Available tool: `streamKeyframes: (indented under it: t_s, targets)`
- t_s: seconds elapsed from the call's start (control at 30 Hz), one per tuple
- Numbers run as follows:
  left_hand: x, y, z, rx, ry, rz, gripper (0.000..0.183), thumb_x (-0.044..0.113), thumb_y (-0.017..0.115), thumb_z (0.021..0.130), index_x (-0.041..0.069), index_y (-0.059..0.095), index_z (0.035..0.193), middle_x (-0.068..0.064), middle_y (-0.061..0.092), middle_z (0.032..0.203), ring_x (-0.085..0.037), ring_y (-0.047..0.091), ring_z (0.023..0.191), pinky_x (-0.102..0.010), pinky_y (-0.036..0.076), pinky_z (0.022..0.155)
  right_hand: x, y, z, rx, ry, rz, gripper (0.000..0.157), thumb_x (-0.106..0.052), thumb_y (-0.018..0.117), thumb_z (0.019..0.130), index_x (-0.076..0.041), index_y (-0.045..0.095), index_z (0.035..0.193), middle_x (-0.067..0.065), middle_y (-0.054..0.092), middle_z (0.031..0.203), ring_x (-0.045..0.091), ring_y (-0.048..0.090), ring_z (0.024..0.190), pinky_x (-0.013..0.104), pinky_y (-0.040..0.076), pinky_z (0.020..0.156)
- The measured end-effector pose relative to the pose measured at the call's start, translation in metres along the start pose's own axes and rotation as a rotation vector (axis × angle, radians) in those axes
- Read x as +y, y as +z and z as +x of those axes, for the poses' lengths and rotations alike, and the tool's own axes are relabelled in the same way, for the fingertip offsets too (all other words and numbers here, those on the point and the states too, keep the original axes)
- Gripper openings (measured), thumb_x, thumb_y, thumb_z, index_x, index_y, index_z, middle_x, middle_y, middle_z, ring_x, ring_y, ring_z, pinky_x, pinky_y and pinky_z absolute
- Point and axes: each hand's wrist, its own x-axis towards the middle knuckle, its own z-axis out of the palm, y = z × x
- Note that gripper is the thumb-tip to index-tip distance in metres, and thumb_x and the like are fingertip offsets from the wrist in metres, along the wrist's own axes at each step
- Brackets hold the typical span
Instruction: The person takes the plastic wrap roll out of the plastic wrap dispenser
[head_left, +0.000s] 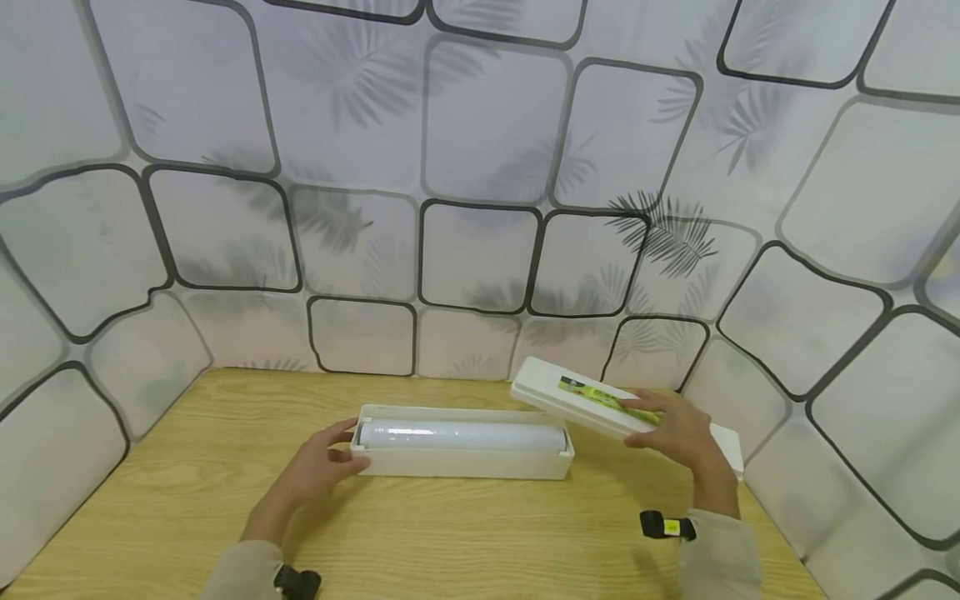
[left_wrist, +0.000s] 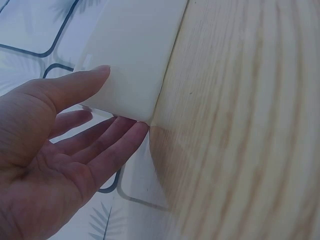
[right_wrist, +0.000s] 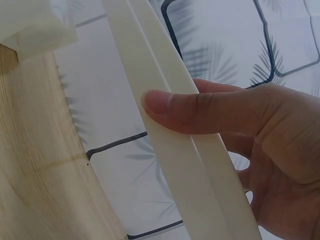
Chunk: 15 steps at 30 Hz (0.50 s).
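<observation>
A long white box (head_left: 465, 465) lies lengthwise on the wooden table, with its top off. Inside it sits a shiny, pale roll of cling film (head_left: 461, 436). My left hand (head_left: 321, 463) grips the box's left end. In the left wrist view the thumb (left_wrist: 95, 82) lies on the box's front wall and the fingers reach round its end. To the right, my right hand (head_left: 677, 429) holds the white lid (head_left: 547, 387) across its middle. The lid is tilted, its left end higher, above the table. In the right wrist view the thumb (right_wrist: 170, 107) presses the lid's near edge.
Light wood grain covers the table (head_left: 450, 533). Behind and at both sides rises a wall covering (head_left: 480, 258) with dark outlined shapes and leaf prints. A green and yellow label (head_left: 600, 394) is on the lid's top. Dark wrist devices sit at both sleeves.
</observation>
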Motion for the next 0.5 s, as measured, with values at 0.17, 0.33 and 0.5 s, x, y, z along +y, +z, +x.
streamKeyframes:
  t_s: [0.17, 0.33, 0.5]
  targets:
    - [-0.0005, 0.0001, 0.0010, -0.004, 0.002, -0.001, 0.075, 0.011, 0.076, 0.094, -0.008, 0.036, 0.154, -0.039, 0.051, 0.144, -0.038, 0.071, 0.110, -0.040, 0.063, 0.088, 0.0026, -0.0012, -0.0006, 0.000, 0.005, -0.003, 0.060, -0.031, 0.092, 0.074, -0.014, 0.073, 0.129, 0.024, 0.058, 0.147, 0.059, 0.047, 0.133, 0.089, 0.025, 0.092]
    - [-0.0015, 0.0005, 0.0007, -0.008, 0.004, -0.011, 0.074, 0.011, 0.075, 0.094, -0.008, 0.036, 0.155, -0.039, 0.051, 0.144, -0.038, 0.071, 0.110, -0.039, 0.063, 0.087, 0.0055, -0.0030, -0.0015, -0.010, 0.025, -0.022, 0.061, -0.032, 0.091, 0.075, -0.014, 0.073, 0.130, 0.024, 0.057, 0.148, 0.060, 0.046, 0.133, 0.086, 0.028, 0.091]
    - [-0.0016, 0.0000, 0.0009, -0.007, 0.010, -0.003, 0.074, 0.012, 0.075, 0.095, -0.008, 0.036, 0.155, -0.039, 0.051, 0.144, -0.038, 0.071, 0.110, -0.039, 0.063, 0.087, 0.0103, -0.0033, -0.0026, -0.015, 0.042, -0.038, 0.062, -0.034, 0.091, 0.076, -0.014, 0.072, 0.132, 0.024, 0.056, 0.149, 0.059, 0.046, 0.134, 0.083, 0.031, 0.090]
